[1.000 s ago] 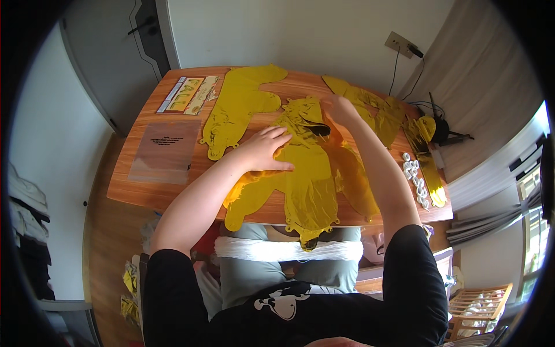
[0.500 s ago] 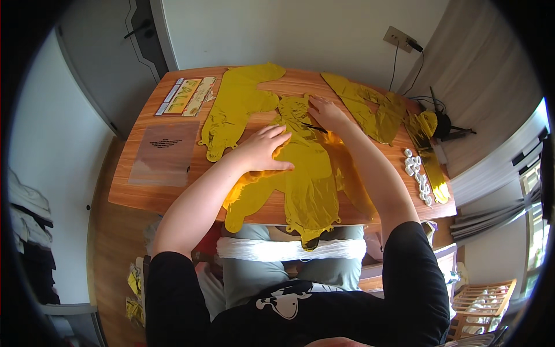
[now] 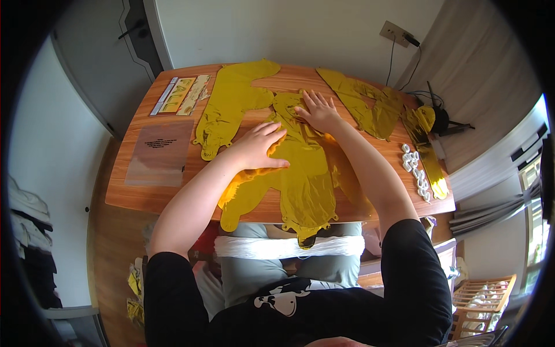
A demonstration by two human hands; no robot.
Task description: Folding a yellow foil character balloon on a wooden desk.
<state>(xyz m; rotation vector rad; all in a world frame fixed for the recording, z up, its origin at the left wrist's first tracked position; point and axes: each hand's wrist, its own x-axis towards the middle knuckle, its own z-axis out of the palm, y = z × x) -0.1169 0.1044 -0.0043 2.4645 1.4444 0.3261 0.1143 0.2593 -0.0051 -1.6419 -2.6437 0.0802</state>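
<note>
A flat, uninflated gold foil balloon [image 3: 303,179] lies wrinkled on the wooden table, its lower tip hanging over the near edge. My left hand [image 3: 260,146] rests on its left side, thumb and fingers spread. Farther up, my right hand [image 3: 319,111] presses flat on the balloon's top part with its fingers apart. A second flat foil balloon [image 3: 231,104], shaped like a letter, lies to the left of it. Another gold foil balloon [image 3: 370,110] is at the back right, and a narrow one [image 3: 430,162] lies along the right edge.
Several small white rolls [image 3: 413,165] sit at the table's right. On the left are a clear plastic bag [image 3: 159,153] and a printed card [image 3: 179,95]. A black stand [image 3: 444,122] with cables occupies the back right corner. White strands [image 3: 289,247] stretch across my lap.
My right hand has slid slightly toward me and flattened, covering a dark strip that showed on the balloon. My left hand stays at nearly the same place on the foil.
</note>
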